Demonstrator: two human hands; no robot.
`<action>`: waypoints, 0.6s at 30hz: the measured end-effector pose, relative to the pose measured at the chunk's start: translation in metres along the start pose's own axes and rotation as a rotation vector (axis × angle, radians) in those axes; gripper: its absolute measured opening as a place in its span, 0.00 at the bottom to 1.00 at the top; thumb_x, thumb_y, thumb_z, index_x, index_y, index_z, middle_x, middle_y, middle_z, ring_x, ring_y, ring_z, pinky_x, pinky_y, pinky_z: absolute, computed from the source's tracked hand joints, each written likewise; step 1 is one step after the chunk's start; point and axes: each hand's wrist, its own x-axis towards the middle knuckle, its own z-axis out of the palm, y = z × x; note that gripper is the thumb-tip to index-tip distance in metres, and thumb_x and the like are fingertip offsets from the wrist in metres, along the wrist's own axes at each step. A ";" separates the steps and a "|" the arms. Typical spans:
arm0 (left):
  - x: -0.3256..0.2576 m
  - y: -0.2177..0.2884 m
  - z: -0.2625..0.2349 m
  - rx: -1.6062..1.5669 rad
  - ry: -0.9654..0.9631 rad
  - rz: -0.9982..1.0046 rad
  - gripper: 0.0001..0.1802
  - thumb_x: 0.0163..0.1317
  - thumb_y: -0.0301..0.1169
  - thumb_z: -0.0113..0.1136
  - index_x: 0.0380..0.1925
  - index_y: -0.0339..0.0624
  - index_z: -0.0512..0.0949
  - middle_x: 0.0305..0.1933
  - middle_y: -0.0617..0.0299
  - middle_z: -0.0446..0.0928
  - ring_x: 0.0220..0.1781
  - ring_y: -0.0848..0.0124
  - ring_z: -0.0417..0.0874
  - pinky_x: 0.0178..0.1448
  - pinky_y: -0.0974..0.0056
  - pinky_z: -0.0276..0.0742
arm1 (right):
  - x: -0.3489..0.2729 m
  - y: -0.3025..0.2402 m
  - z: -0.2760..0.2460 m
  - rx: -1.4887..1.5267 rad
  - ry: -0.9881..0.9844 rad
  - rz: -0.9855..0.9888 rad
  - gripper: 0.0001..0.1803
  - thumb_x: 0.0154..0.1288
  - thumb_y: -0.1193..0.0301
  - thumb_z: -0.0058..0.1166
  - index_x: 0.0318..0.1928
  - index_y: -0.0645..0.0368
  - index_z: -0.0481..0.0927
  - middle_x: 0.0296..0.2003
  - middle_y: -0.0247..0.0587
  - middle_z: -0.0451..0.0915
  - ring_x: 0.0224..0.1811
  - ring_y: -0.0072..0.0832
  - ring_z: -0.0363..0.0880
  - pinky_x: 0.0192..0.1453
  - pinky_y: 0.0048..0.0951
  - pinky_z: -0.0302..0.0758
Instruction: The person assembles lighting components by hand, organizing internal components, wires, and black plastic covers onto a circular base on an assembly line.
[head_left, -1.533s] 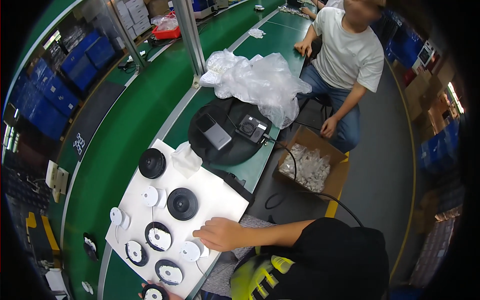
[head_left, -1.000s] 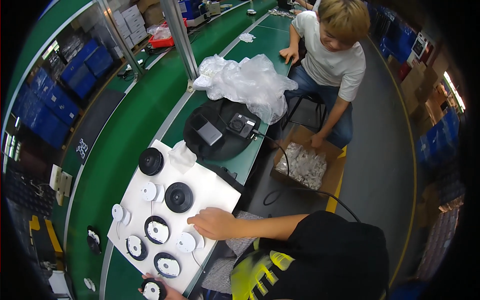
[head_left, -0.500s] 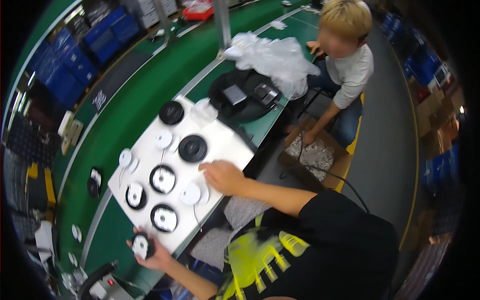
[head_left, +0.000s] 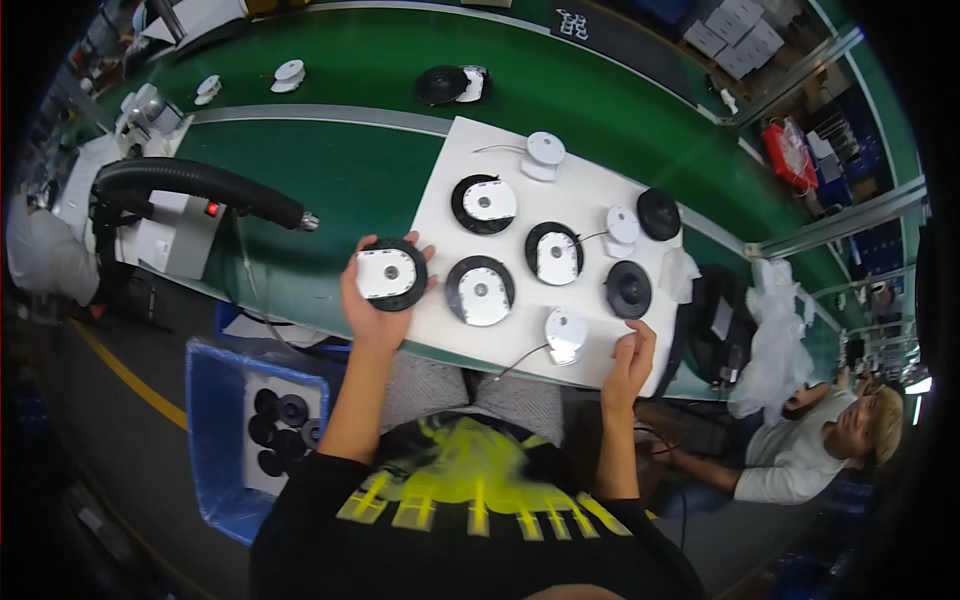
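Note:
My left hand (head_left: 374, 322) grips a round black disc with a white plate (head_left: 390, 274) on its face, at the left edge of the white board (head_left: 465, 152). My right hand (head_left: 628, 368) is by the board's near right side, thumb and fingers drawn together; whatever is between them is too small to make out. Beside it stands a white spool-shaped part (head_left: 566, 336) with a thin wire. Ahead of it lies a black ridged disc (head_left: 629, 289), with another black disc (head_left: 658, 214) farther off. Several black discs with white plates (head_left: 481, 291) and two more white spool-shaped parts (head_left: 545, 150) rest on the board.
To the left are a black flexible hose (head_left: 215, 178) with a metal tip and a grey box (head_left: 180, 238). A blue-lined bin (head_left: 212, 430) below holds several black discs. Clear plastic bags (head_left: 778, 335) lie at right, near a seated co-worker (head_left: 805, 460). Behind runs a green conveyor (head_left: 370, 60).
My view has swung left, so the hose and the blue-lined bin show more fully. The disc stays in my left hand. My right hand has drawn back from beside the spool-shaped part toward the board's near edge.

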 end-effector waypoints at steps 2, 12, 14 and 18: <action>0.010 0.000 -0.030 -0.019 -0.068 0.007 0.27 0.69 0.54 0.42 0.64 0.57 0.66 0.64 0.43 0.70 0.64 0.39 0.72 0.51 0.35 0.78 | 0.041 -0.032 0.018 -0.028 -0.114 -0.061 0.13 0.71 0.73 0.46 0.53 0.63 0.74 0.25 0.27 0.67 0.27 0.15 0.63 0.32 0.20 0.61; 0.018 -0.011 -0.010 0.041 0.005 -0.120 0.34 0.64 0.52 0.45 0.71 0.59 0.60 0.68 0.44 0.67 0.67 0.38 0.68 0.56 0.29 0.73 | 0.281 -0.139 0.166 -0.394 -0.471 -0.522 0.36 0.52 0.63 0.66 0.63 0.51 0.70 0.57 0.51 0.75 0.61 0.48 0.71 0.60 0.48 0.72; 0.010 0.000 -0.023 0.099 -0.045 -0.084 0.32 0.67 0.50 0.43 0.71 0.59 0.60 0.67 0.44 0.68 0.67 0.40 0.70 0.54 0.31 0.76 | 0.309 -0.126 0.255 -0.455 -0.553 -0.683 0.46 0.43 0.56 0.71 0.67 0.33 0.68 0.65 0.49 0.68 0.69 0.54 0.62 0.65 0.66 0.65; -0.011 0.025 -0.004 0.250 0.280 0.076 0.28 0.57 0.48 0.56 0.57 0.51 0.78 0.61 0.48 0.75 0.60 0.44 0.75 0.56 0.42 0.72 | 0.306 -0.139 0.439 -0.551 -0.748 -0.761 0.52 0.42 0.59 0.71 0.70 0.17 0.60 0.73 0.46 0.57 0.75 0.67 0.44 0.63 0.89 0.43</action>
